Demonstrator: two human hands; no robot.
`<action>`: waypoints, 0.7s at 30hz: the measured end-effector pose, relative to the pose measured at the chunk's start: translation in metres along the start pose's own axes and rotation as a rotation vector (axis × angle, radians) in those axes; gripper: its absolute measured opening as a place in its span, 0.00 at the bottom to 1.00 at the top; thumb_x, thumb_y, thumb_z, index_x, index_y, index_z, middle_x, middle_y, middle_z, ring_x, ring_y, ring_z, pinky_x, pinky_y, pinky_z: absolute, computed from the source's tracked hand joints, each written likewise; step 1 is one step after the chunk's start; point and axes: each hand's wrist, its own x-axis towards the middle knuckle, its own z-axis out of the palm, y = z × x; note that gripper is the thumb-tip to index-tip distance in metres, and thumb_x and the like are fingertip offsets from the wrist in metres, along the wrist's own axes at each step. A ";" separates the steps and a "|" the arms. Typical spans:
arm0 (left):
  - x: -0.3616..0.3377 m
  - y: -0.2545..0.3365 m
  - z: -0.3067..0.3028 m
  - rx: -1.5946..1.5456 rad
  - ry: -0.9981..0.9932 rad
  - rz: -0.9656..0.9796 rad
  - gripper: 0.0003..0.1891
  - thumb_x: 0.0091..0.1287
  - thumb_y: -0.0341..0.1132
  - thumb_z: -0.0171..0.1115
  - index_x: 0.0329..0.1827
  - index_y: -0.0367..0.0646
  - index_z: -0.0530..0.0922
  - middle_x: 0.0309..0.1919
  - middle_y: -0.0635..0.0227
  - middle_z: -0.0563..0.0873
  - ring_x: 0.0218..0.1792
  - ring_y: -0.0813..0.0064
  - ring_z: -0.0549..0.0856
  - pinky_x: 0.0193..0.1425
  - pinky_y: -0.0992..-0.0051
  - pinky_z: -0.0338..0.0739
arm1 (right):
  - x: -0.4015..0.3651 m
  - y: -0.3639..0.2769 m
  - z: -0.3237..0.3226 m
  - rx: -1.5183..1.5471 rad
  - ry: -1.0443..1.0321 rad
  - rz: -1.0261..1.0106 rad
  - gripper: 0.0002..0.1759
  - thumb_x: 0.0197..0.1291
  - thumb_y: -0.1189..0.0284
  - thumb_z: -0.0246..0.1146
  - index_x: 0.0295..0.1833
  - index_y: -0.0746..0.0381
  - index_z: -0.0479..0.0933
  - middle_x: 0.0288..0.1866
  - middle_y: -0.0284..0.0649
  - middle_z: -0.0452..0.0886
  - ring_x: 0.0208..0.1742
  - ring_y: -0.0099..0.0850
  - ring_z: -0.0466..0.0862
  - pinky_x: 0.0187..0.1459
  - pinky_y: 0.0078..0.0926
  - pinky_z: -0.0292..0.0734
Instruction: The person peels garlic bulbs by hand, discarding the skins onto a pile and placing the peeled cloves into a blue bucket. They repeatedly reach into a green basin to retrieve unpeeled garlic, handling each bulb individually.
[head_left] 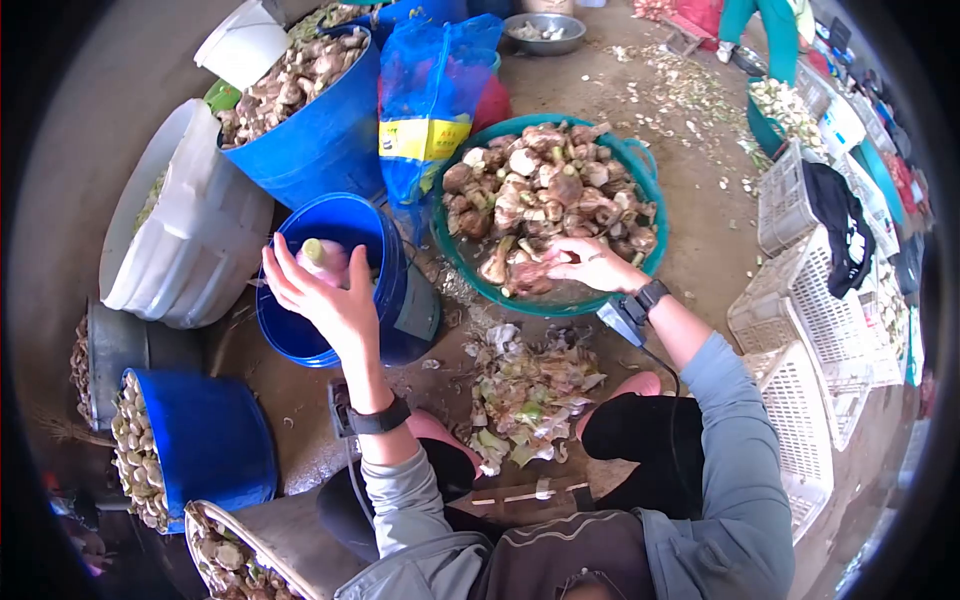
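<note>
My left hand [335, 305] is over the blue bucket [410, 300], its thumb and fingers spread wide. A peeled pinkish-white garlic bulb [322, 258] with a short cut stem shows between them, partly hidden; whether the fingers still touch it I cannot make out. My right hand [595, 268] reaches into the front of a round green basin [655, 200] heaped with brown, dirty garlic bulbs [560, 185]. Its fingers close on a purplish-brown garlic bulb [530, 277] there. Both wrists carry dark straps with cabled devices.
Stripped skins [530, 395] lie between my pink shoes. To the left stand a tilted blue tub [310, 140] of bulbs, a large white barrel [190, 220] and another blue tub [215, 435]. White plastic crates [790, 300] line the right side. A person's green-clad leg [775, 40] shows at the back.
</note>
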 end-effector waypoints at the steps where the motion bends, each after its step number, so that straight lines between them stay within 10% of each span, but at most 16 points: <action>1: -0.001 0.018 -0.004 -0.100 -0.151 -0.010 0.35 0.54 0.35 0.69 0.63 0.37 0.63 0.56 0.49 0.71 0.60 0.53 0.67 0.65 0.58 0.59 | -0.008 -0.022 -0.005 0.154 -0.017 -0.090 0.10 0.59 0.71 0.63 0.44 0.62 0.74 0.26 0.26 0.67 0.31 0.17 0.68 0.36 0.18 0.68; 6: -0.070 0.087 -0.004 -0.788 -0.873 -0.062 0.36 0.54 0.35 0.70 0.66 0.41 0.63 0.60 0.52 0.69 0.61 0.57 0.71 0.61 0.66 0.70 | -0.048 -0.111 -0.002 0.555 -0.034 0.002 0.08 0.62 0.72 0.61 0.46 0.60 0.73 0.32 0.23 0.70 0.35 0.13 0.69 0.37 0.14 0.68; 10: -0.104 0.108 -0.015 -0.794 -0.723 -0.252 0.29 0.53 0.34 0.71 0.58 0.38 0.71 0.48 0.57 0.76 0.51 0.62 0.77 0.54 0.69 0.73 | -0.078 -0.101 0.028 0.528 0.084 0.027 0.14 0.66 0.70 0.57 0.53 0.64 0.74 0.45 0.30 0.79 0.44 0.17 0.75 0.46 0.17 0.72; 21: -0.137 0.132 -0.047 -0.605 -0.604 -0.038 0.30 0.42 0.31 0.74 0.53 0.45 0.76 0.42 0.61 0.73 0.46 0.62 0.73 0.52 0.66 0.71 | -0.130 -0.094 0.070 0.256 0.471 -0.058 0.04 0.58 0.76 0.56 0.35 0.66 0.75 0.27 0.36 0.74 0.28 0.23 0.73 0.30 0.23 0.68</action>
